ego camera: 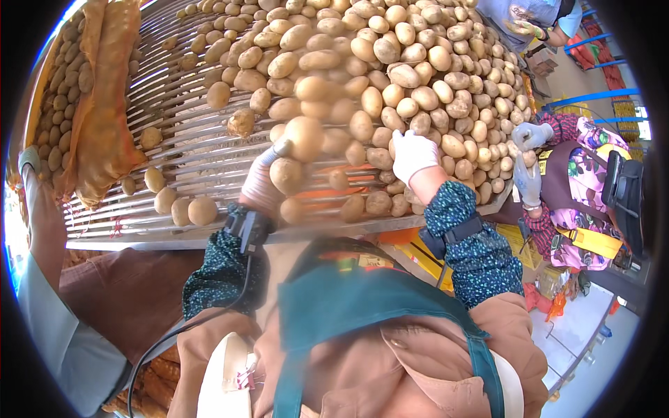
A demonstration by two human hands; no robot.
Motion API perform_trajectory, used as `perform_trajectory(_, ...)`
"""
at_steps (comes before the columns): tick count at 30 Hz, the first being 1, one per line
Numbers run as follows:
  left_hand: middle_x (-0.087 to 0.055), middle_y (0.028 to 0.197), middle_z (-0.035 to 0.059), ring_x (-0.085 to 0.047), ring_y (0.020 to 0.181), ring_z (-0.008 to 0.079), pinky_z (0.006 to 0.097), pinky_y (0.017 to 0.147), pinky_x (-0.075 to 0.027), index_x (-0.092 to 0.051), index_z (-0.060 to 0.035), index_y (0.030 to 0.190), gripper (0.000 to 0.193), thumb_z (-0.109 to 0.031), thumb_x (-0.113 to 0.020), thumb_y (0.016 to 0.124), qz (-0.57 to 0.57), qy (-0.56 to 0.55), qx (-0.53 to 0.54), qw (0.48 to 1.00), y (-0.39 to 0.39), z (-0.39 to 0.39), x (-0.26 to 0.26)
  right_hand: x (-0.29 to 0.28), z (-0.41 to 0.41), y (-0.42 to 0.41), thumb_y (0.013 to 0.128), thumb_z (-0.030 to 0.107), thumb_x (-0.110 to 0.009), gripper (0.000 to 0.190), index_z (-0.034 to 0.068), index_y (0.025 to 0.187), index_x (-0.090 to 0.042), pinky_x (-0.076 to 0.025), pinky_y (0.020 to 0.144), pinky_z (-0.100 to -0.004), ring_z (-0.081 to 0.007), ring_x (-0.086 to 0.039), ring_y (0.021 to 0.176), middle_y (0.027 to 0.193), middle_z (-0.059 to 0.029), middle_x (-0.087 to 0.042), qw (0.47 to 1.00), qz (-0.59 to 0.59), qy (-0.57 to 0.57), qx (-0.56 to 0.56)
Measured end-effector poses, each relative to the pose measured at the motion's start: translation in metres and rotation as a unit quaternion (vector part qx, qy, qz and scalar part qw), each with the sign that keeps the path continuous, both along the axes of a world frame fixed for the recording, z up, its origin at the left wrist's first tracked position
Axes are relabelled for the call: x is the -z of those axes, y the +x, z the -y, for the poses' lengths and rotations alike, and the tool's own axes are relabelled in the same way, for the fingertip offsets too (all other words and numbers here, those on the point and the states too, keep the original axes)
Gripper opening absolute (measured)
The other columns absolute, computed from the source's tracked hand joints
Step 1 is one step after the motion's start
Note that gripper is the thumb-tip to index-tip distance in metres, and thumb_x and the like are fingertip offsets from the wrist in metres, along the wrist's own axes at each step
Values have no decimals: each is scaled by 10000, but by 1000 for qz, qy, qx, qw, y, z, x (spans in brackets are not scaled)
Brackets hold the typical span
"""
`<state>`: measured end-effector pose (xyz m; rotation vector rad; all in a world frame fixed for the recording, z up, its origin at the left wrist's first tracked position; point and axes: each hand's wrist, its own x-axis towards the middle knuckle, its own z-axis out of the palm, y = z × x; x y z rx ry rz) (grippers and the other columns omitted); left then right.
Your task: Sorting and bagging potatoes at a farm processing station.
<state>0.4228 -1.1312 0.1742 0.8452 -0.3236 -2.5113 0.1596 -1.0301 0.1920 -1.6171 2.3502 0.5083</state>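
Before me lies a slatted metal sorting table (157, 109) bearing a big pile of potatoes (413, 57), heaped from the middle to the right. My left hand (266, 175), in a white glove, is among loose potatoes near the table's front edge; potatoes beside its fingers partly hide them, so a grip cannot be told. My right hand (415, 157), also in a white glove, reaches to the pile's near side, its fingertips at the potatoes; whether it grips one is unclear. A blur smears the potatoes between my hands. Several potatoes (180, 209) lie apart at the front left.
An orange mesh sack (104, 115) lies over the table's left side, beside more potatoes (60, 115). A co-worker's gloved hands (528, 157) are at the right end, around a potato. Another co-worker's gloved hand (522, 28) is at the far right, and a sleeved arm (44, 224) reaches in at left.
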Motion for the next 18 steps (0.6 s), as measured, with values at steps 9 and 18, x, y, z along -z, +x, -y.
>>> perform_trajectory(9,-625,1084,118,-629,861,261,398,703,-537,-526,-57,1235,525,-482,-529,927,-132,16,45,990,-44,-20,6,-33,-22,-34,769,212,-742,521,38,1225,-563,-532,766,-359,-227,-652,839,953,-111,-677,893,401,-142,144)
perform_trajectory(18,-632,1009,91,-606,803,235,383,699,-508,-534,-98,1238,544,-545,-409,954,-170,89,127,973,-109,-82,-19,-37,-131,-29,760,149,-735,724,72,1404,-412,-539,735,-290,-164,-627,887,1121,-80,-612,373,855,-263,246)
